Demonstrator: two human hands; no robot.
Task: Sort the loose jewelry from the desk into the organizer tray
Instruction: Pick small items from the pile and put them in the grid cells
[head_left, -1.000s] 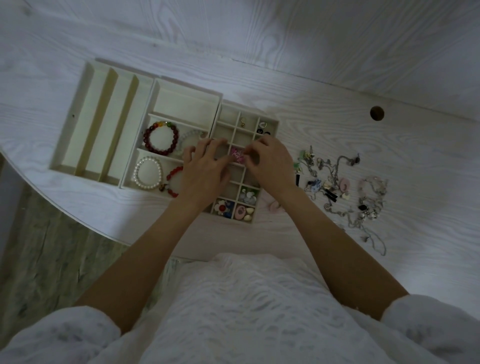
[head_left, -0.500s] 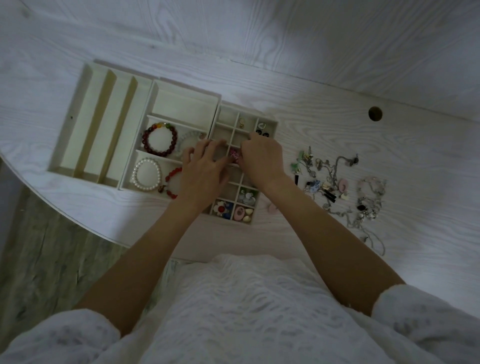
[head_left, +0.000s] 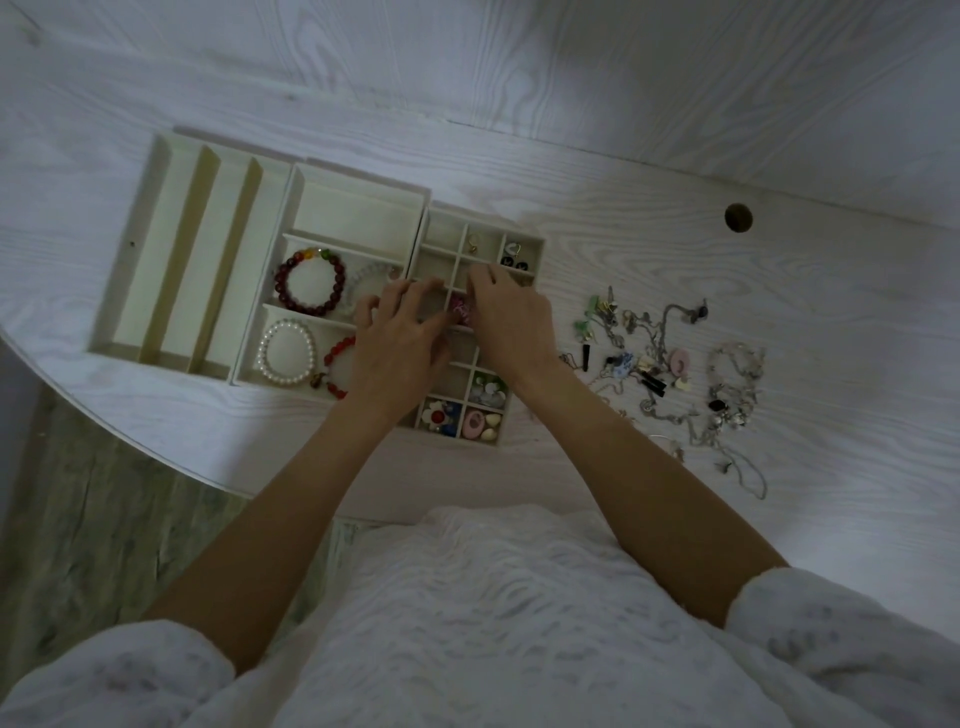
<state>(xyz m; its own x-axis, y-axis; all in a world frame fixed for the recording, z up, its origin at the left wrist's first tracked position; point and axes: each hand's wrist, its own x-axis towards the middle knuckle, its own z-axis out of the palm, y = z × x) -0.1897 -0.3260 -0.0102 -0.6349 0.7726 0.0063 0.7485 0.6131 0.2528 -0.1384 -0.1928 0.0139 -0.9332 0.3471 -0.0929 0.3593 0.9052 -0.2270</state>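
The cream organizer's small-cell tray (head_left: 539, 250) lies under both my hands. My left hand (head_left: 400, 343) rests on it with fingers spread and relaxed, fingertips at a middle cell. My right hand (head_left: 511, 322) hovers beside it with curled fingers, pinching a pink jewelry piece (head_left: 460, 307) in that cell. Near cells hold a white flower piece (head_left: 434, 414) and a pink oval piece (head_left: 472, 422). The loose jewelry pile (head_left: 665, 364) of chains and earrings lies on the desk, right of the tray.
A middle tray (head_left: 358, 193) holds a dark red bracelet (head_left: 283, 291), a pearl bracelet (head_left: 265, 358) and a red bead bracelet (head_left: 337, 349). A long-slot tray (head_left: 171, 151) stands furthest left. A cable hole (head_left: 738, 217) is at the back right. The desk's curved edge runs front left.
Both hands stay over the small-cell tray around the pink piece; the right hand has edged slightly left and farther up the tray.
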